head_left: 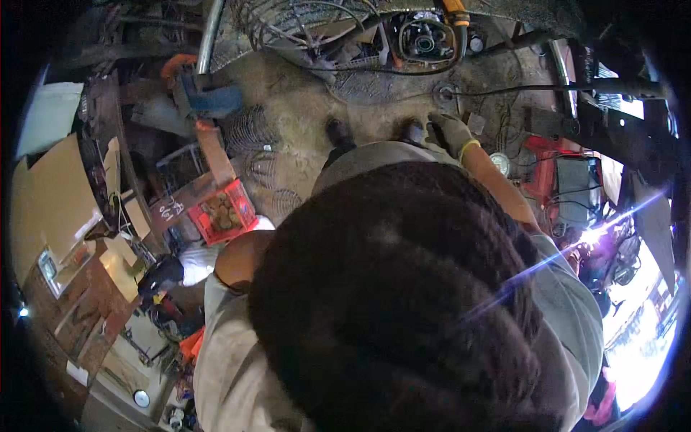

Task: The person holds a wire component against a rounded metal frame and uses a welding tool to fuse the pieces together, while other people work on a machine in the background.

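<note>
My left hand [163,277] reaches out to the left in a glove with a white cuff and a dark front. It is beside the cluttered workbench, close to a dark tool [169,308] with red and yellow parts. Shadow hides its fingers, so I cannot tell whether it grips that tool. Low on my right side hangs my right hand [456,135], in a pale glove with a dark palm. Its fingers look loosely apart, with nothing visible in them. A red plastic crate [250,209] of brownish round pieces stands just beyond my left forearm.
Cardboard [61,198] and metal scraps cover the left bench. Wire coils [248,129] lie on the floor [302,93]. Ahead are tangled wire, a cable [403,70] and a metal housing [426,39]. At right, a red machine [540,169] stands near a dazzling spark [594,235].
</note>
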Motion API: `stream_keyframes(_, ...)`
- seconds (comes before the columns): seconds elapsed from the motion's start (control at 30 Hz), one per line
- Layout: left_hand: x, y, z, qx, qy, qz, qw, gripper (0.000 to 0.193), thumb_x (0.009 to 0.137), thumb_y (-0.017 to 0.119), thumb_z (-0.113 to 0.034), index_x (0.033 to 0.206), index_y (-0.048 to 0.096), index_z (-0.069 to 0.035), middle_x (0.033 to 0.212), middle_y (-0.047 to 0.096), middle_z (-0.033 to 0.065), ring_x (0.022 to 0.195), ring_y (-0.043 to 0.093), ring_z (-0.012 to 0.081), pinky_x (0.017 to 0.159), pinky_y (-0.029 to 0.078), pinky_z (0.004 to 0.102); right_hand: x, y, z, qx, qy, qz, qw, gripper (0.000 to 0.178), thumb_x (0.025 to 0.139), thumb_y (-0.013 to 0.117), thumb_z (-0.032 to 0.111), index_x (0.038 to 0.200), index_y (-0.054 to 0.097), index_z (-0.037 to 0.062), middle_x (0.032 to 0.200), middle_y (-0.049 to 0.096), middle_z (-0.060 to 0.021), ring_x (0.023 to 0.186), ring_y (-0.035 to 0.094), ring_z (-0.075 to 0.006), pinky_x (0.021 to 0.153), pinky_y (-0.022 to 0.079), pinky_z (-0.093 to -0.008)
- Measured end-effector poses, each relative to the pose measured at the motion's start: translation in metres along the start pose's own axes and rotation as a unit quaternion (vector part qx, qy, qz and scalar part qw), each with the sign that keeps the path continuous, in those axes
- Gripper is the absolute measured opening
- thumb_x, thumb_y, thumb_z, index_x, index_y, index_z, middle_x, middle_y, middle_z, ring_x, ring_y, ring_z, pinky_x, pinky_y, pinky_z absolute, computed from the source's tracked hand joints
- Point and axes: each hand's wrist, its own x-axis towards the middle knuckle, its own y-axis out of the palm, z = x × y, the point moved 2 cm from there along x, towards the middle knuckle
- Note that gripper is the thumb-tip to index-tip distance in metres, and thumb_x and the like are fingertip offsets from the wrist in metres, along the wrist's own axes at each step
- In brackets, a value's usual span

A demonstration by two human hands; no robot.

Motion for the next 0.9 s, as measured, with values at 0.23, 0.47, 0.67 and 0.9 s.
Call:
stream_keyframes(0.23,0.01,0.039,0.022,0.003,0.009,-0.03,1.0,0.031,0.097,0.056,-0.017,0.117,0.06,0.007,0.111,0.067,0.0145,0.096,0.066,0.0217,0.084,0.056,0.0301,0.015,-0.027,-0.006,-0.172,0.013,0.02,0.985,0.025,0.093,0.067,0.029,0.102,0.063,0.0053,0.082,0.062,-0.0045,0.067,0.059,-0.0167,0.064,0.056,-0.0369)
stream_keyframes(0.47,-0.005,0.064,0.024,0.011,0.013,-0.021,1.0,0.031,0.095,0.058,-0.016,0.117,0.061,0.006,0.111,0.067,0.0141,0.095,0.066,0.0212,0.083,0.056,0.0299,0.014,-0.033,-0.005,-0.24,0.034,0.012,0.97,0.039,0.089,0.065,0.025,0.125,0.064,0.0091,0.117,0.067,-0.0151,0.104,0.066,-0.0278,0.089,0.054,-0.0336)
stream_keyframes(0.67,-0.042,0.075,0.013,-0.022,0.016,0.048,0.998,0.03,0.094,0.06,-0.015,0.117,0.061,0.005,0.111,0.067,0.0138,0.095,0.067,0.0207,0.083,0.056,0.0298,0.049,-0.071,-0.06,-0.718,-0.161,0.078,0.672,0.028,0.091,0.056,0.026,0.111,0.067,0.0097,0.105,0.071,-0.0148,0.099,0.068,-0.0326,0.087,0.053,-0.0438)
stream_keyframes(0.9,-0.113,0.087,0.002,-0.05,0.052,0.088,0.993,0.03,0.093,0.062,-0.014,0.117,0.062,0.005,0.111,0.068,0.0135,0.095,0.067,0.0202,0.083,0.055,0.0297,-0.026,-0.05,-0.127,-0.768,-0.159,0.019,0.62,0.031,0.093,0.049,0.031,0.103,0.066,0.0077,0.1,0.071,-0.0161,0.097,0.069,-0.0335,0.083,0.053,-0.0445)
